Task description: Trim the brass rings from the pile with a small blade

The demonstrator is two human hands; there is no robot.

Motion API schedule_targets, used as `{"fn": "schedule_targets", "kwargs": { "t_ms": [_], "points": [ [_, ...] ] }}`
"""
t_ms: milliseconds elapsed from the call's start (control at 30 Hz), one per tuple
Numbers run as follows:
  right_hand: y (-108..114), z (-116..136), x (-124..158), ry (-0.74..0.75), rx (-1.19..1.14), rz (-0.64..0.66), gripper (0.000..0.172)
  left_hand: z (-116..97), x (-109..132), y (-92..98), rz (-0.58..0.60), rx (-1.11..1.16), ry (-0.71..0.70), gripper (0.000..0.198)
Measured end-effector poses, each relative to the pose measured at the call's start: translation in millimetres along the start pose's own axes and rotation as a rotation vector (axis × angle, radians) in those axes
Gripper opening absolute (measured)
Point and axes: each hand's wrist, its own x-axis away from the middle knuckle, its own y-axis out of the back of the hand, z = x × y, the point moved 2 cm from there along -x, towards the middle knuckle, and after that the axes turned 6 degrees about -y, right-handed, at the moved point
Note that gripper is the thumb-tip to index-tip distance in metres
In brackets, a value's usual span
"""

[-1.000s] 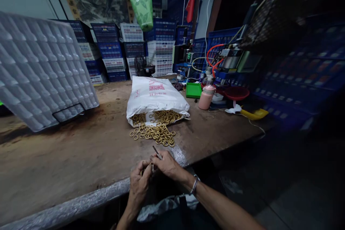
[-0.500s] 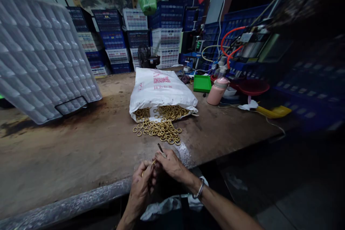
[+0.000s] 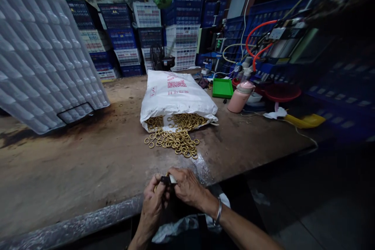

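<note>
While the two hands are meeting at the near edge of the workbench (image 3: 73, 172), the head view is showing the left hand (image 3: 154, 202) curled shut around a small brass-coloured ring (image 3: 155, 187), of which only a sliver is peeking out at the thumb side, so its facing cannot be told. The right hand (image 3: 187, 187) is pinching a short, slim tool (image 3: 168, 180) between thumb and fingertips; the tool's long axis is lying roughly level, running left to right across the view, with its dark end pointing toward the left hand and its pale end sitting under the right fingers. The tool is bridging the gap between the two hands, touching both, just above the bench's wrapped front rim. A metal bracelet (image 3: 218, 211) is circling the right wrist. Farther up the bench, well apart from the hands, a heap of loose rings (image 3: 175, 142) is spilling out of the open mouth of a white sack (image 3: 175, 95), which is lying on its side with the mouth facing the person. To the left, a grey moulded tray (image 3: 43, 62) is leaning tilted over the bench. To the right of the sack, a green box (image 3: 222, 88) and a pink bottle (image 3: 239, 97) are standing near each other, and stacked crates (image 3: 146, 35) are filling the background.
</note>
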Motion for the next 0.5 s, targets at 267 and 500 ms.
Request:
{"fn": "schedule_targets", "kwargs": {
  "t_ms": [267,500],
  "points": [
    [5.9,5.5,-1.2,-0.065,0.032,0.013,0.032,3.1,-1.1,1.4,-0.003,-0.043,-0.037,0.040],
    [2.5,2.0,-3.8,-0.023,-0.098,0.102,0.026,4.9,-1.9,5.3,0.029,-0.118,-0.136,0.037]
  ]
}}
